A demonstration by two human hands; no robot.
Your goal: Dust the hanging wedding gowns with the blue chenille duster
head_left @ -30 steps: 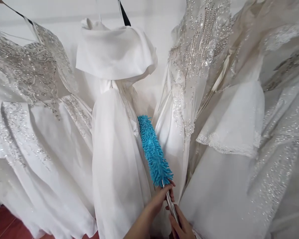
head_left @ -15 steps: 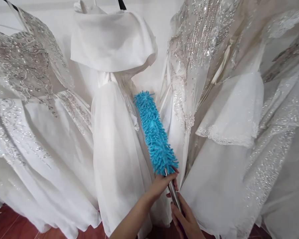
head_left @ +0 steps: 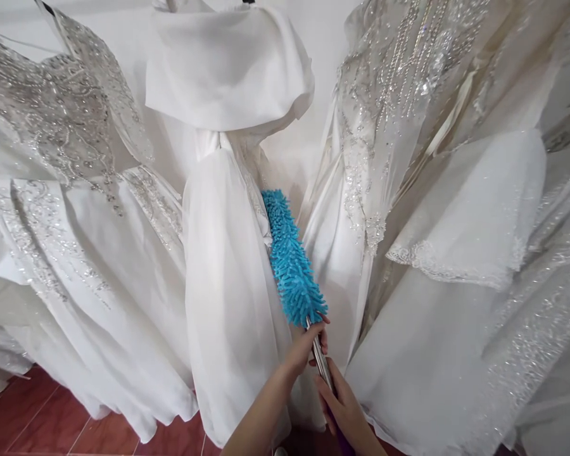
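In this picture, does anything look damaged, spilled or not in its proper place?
Nothing stands out. The white gowns hang side by side with no tear I can make out, and no spill shows on the visible red floor. The left hand and right hand hold the blue duster by its handle.

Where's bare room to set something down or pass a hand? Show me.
Bare red floor shows lower left, below the left beaded dress. Bare wall shows between the plain caped dress and right beaded gown. Crowded: around the blue duster and far right, where dresses overlap.
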